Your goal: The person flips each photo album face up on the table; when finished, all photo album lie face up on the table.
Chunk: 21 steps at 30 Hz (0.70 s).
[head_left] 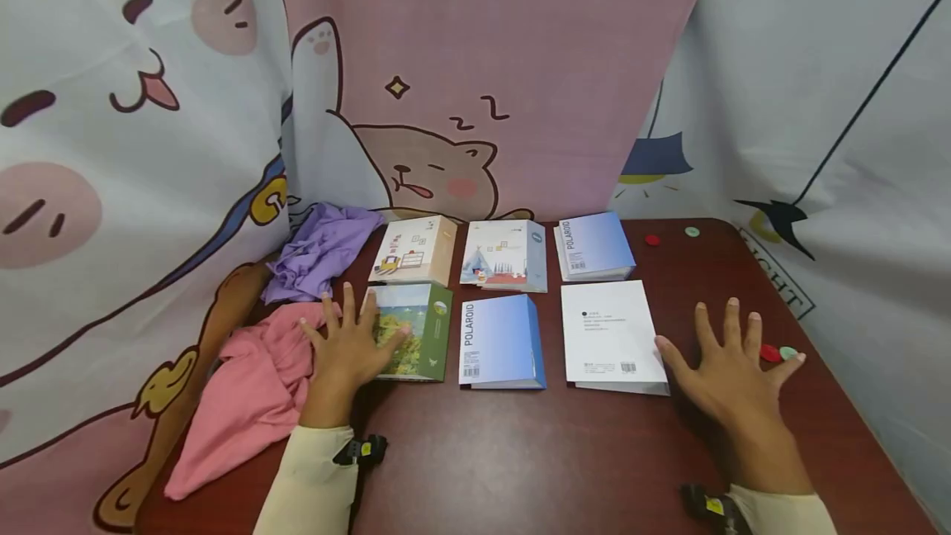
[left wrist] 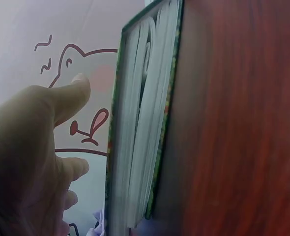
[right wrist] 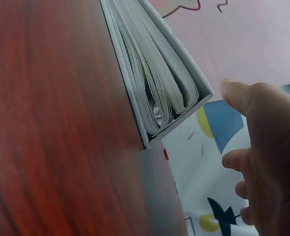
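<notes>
My left hand (head_left: 345, 362), fingers spread, is over the left edge of a green landscape-covered photo album (head_left: 440, 329). In the left wrist view the thumb and fingers are beside the album's page edges (left wrist: 145, 108), gripping nothing. To the right, a white album (head_left: 612, 337) with small print lies on the table. My right hand (head_left: 739, 382) is spread beside it, thumb tip close to its right edge. The right wrist view shows the white album's pages (right wrist: 155, 73) end-on, and the fingers hold nothing. Between the hands lies a blue POLAROID album (head_left: 498, 341).
Behind are a cream album (head_left: 412, 250), a tent-picture album (head_left: 498, 250) and another blue album (head_left: 598, 246). Purple cloth (head_left: 323, 250) and pink cloth (head_left: 253, 386) lie at left. Red discs (head_left: 652, 240) and green discs (head_left: 693, 232) are at right. Printed curtains (head_left: 565, 64) surround the table.
</notes>
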Each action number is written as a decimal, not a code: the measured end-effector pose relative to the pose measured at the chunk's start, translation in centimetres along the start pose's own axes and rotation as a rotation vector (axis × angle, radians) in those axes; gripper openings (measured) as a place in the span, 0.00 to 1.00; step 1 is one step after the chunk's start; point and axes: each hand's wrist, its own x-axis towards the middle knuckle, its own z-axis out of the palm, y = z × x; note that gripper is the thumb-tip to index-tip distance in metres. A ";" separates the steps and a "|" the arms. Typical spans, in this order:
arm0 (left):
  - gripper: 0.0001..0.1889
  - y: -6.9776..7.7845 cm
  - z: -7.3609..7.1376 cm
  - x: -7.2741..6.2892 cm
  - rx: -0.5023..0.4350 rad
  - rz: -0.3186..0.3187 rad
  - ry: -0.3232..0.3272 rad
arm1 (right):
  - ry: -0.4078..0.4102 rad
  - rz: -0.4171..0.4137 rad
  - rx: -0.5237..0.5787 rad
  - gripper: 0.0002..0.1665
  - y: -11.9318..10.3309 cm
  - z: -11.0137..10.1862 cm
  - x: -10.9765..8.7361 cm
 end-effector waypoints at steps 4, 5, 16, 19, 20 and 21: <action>0.56 0.2 -0.1 0.0 0.008 0.000 -0.002 | 0.013 -0.014 -0.019 0.64 -0.4 -0.4 0.1; 0.56 0.3 -0.2 0.1 0.007 0.003 -0.004 | 0.016 -0.018 -0.022 0.64 -0.4 -0.5 0.2; 0.56 2.4 -1.6 0.8 -0.023 0.056 -0.009 | 0.020 -0.100 -0.012 0.64 -5.1 -3.2 2.9; 0.57 2.9 -1.8 0.6 -0.018 0.087 -0.028 | 0.009 -0.122 -0.006 0.64 -7.4 -3.4 3.8; 0.58 3.0 -1.8 0.6 -0.017 0.098 -0.034 | 0.005 -0.130 -0.005 0.64 -8.1 -3.3 4.1; 0.58 3.1 -1.8 0.5 -0.019 0.110 -0.037 | -0.002 -0.137 -0.005 0.64 -8.9 -3.3 4.4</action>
